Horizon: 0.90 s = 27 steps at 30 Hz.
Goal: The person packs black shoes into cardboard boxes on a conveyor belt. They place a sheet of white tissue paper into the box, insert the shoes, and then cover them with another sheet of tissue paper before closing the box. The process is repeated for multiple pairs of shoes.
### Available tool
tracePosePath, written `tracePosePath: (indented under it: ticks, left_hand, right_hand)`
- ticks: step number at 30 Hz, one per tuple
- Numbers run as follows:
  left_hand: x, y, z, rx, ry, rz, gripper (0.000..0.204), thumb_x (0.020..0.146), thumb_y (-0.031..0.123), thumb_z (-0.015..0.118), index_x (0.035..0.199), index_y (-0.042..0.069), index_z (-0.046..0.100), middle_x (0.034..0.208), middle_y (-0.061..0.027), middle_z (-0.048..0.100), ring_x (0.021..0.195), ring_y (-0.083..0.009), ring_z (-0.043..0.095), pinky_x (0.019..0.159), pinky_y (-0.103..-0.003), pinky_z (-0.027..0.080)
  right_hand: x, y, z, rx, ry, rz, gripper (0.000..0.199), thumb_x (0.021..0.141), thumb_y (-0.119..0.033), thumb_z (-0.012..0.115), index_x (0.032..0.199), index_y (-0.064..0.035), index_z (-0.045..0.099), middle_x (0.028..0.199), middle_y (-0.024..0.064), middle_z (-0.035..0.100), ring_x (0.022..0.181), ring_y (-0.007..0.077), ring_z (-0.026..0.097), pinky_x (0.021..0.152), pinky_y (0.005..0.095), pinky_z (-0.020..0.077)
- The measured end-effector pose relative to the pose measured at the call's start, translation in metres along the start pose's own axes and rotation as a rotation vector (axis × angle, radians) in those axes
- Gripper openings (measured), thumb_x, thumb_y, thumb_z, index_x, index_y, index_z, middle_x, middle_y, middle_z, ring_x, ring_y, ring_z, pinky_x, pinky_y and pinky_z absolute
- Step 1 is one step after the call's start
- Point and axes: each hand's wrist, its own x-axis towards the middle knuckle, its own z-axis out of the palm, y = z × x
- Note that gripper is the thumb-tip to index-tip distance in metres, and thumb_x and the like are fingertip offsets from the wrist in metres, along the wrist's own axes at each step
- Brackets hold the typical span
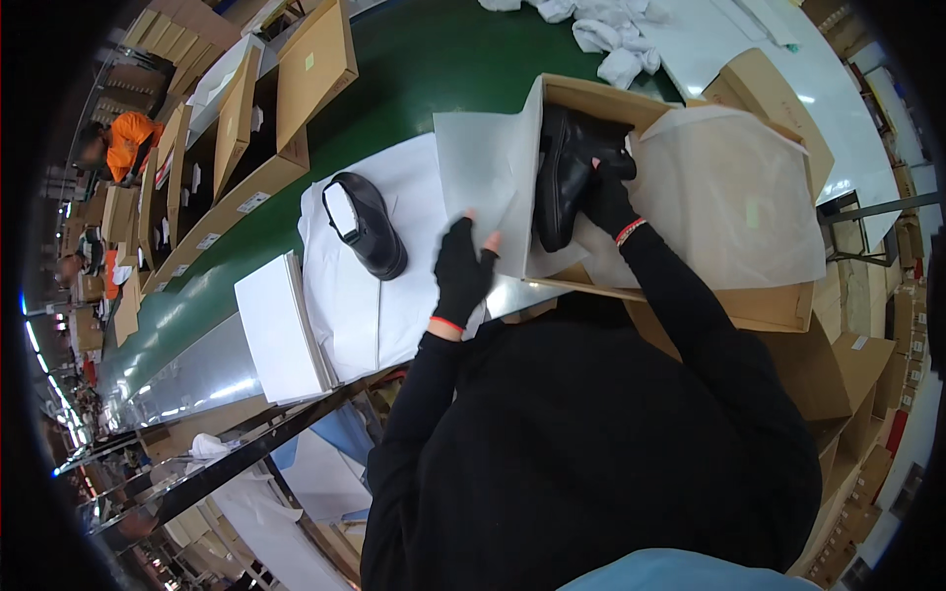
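Observation:
A black leather shoe (560, 182) lies in an open cardboard shoebox (680, 295), at its left end, on thin white wrapping paper (734, 197) that also spreads over the box's right part. My right hand (609, 202), in a black fingerless glove, grips the shoe's near right side; some fingers are hidden. My left hand (463, 271), gloved alike, hovers just left of the box, fingers apart and holding nothing, beside a loose flap of the paper (478, 148). Farther left, a second black shoe (372, 227) with white stuffing in its opening rests on white paper sheets (330, 291).
A stack of white sheets (281, 330) sits at the table's near edge. Several open cardboard boxes (236, 197) line the green conveyor (414, 64) on the far left. Crumpled white paper (616, 39) lies at the back. A person in orange (131, 143) is far left.

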Motion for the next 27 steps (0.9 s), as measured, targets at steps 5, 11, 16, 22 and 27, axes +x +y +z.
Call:
tracePosePath:
  ticks: [5, 11, 16, 22, 27]
  left_hand:
    - [-0.006, -0.06, -0.007, 0.541, -0.024, 0.112, 0.062, 0.084, 0.043, 0.065, 0.13, 0.003, 0.05, 0.136, -0.0181, 0.046, 0.13, -0.0378, 0.034, 0.104, -0.049, 0.03]
    - [0.053, 0.043, -0.044, -0.224, 0.245, 0.075, 0.057, 0.091, 0.031, 0.063, 0.126, -0.012, 0.05, 0.072, -0.0177, 0.066, 0.064, -0.0282, 0.066, 0.057, -0.037, 0.048]
    - [0.031, 0.167, -0.025, -0.422, -0.406, 0.425, 0.056, 0.085, 0.035, 0.069, 0.121, -0.005, 0.052, 0.097, -0.0218, 0.064, 0.081, -0.035, 0.066, 0.073, -0.039, 0.051]
    - [0.009, 0.145, -0.016, -0.307, -0.337, 0.578, 0.059, 0.08, 0.035, 0.074, 0.125, 0.004, 0.051, 0.111, -0.0187, 0.061, 0.102, -0.0342, 0.059, 0.083, -0.039, 0.047]
    - [-0.009, 0.104, -0.007, -0.146, -0.222, 0.631, 0.062, 0.077, 0.035, 0.074, 0.123, 0.001, 0.052, 0.117, -0.0159, 0.057, 0.109, -0.0339, 0.051, 0.093, -0.043, 0.04]
  right_hand:
    - [-0.007, -0.019, 0.003, -0.382, 0.052, 0.464, 0.067, 0.085, -0.059, 0.06, 0.125, -0.0057, 0.052, 0.11, 0.0134, 0.061, 0.101, 0.0255, 0.06, 0.091, 0.0406, 0.0467]
    - [-0.067, -0.082, 0.097, -1.268, 0.038, 0.144, 0.044, 0.093, -0.049, 0.055, 0.094, -0.005, 0.063, 0.076, 0.0109, 0.063, 0.079, 0.0225, 0.064, 0.075, 0.0325, 0.0506]
    - [-0.088, -0.093, 0.15, -1.216, -0.137, -0.367, 0.058, 0.093, -0.032, 0.059, 0.139, -0.0029, 0.041, 0.121, 0.0136, 0.06, 0.114, 0.0238, 0.056, 0.097, 0.0324, 0.0413]
    - [-0.061, -0.176, 0.008, -1.688, -0.141, -0.662, 0.062, 0.078, -0.006, 0.069, 0.135, 0.0, 0.046, 0.095, 0.0106, 0.069, 0.087, 0.0163, 0.065, 0.078, 0.0285, 0.0513]
    - [-0.118, -0.257, 0.034, -1.727, 0.512, -0.894, 0.059, 0.087, -0.027, 0.067, 0.135, -0.0014, 0.047, 0.106, 0.0148, 0.068, 0.091, 0.0218, 0.066, 0.077, 0.0328, 0.0525]
